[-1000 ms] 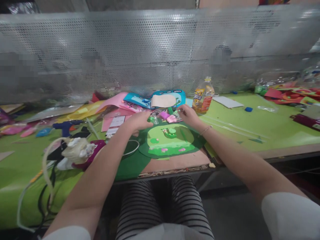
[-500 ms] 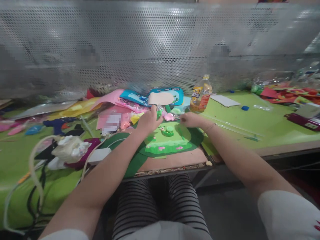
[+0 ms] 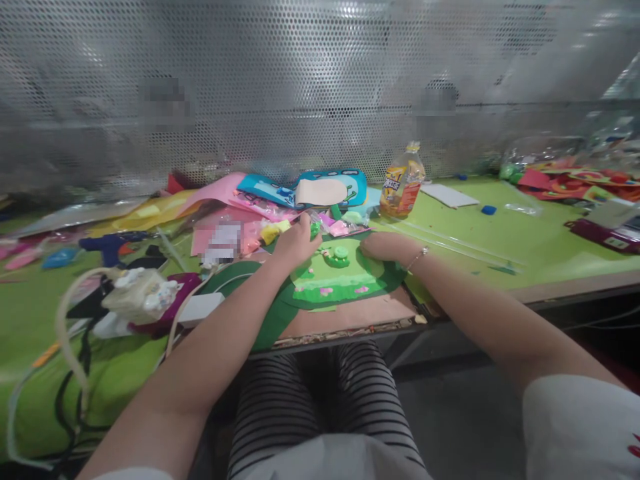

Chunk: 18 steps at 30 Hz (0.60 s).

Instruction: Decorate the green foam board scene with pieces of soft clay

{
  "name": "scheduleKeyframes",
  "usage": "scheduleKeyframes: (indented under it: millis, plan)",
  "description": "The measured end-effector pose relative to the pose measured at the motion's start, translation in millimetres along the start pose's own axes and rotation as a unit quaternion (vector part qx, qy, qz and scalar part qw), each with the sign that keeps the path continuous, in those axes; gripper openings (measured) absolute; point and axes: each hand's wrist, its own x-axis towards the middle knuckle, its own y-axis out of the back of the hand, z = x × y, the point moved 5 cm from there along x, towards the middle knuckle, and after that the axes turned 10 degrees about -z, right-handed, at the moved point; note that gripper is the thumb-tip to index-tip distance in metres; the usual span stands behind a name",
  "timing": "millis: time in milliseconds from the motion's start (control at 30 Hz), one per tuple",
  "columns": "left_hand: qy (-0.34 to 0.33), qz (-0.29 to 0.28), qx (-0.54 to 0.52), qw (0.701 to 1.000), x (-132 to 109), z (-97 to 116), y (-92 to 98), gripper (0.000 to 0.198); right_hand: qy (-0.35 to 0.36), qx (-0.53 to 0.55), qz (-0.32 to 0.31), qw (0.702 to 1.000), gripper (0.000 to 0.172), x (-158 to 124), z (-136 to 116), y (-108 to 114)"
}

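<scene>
On the table before me lies a dark green foam piece (image 3: 395,279) with a lighter green layer, a bright green lower band and small pink spots. A round green clay figure (image 3: 341,256) sits on its middle. My left hand (image 3: 299,245) is at its upper left edge, thumb and fingers closed around a green clay lump (image 3: 315,229) that seems to be in clear plastic. At the upper right edge, my right hand (image 3: 383,247) rests low on the foam piece with bent fingers close together. Whatever its fingertips hold, if anything, is hidden.
Bagged pink clay (image 3: 339,229) and yellow clay (image 3: 273,231) lie beyond the foam piece. A drink bottle (image 3: 401,183) stands behind my right hand. At left are a blue glue gun (image 3: 107,245) and a cream-coloured device (image 3: 139,297) with cables. Perforated metal (image 3: 280,87) closes off the back.
My right hand has come down slightly onto the foam piece, its fingers reaching further over the edge. My left hand stays almost in place with the green clay. The view has shifted slightly.
</scene>
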Motion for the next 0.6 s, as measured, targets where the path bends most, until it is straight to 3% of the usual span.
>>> scheduleKeyframes:
  millis: [600]
  plan:
    - [-0.002,0.002,-0.021,1.0,-2.1,0.5,4.1,0.039,-0.047,0.004,0.008,0.999,0.039,4.3,6.5,2.0]
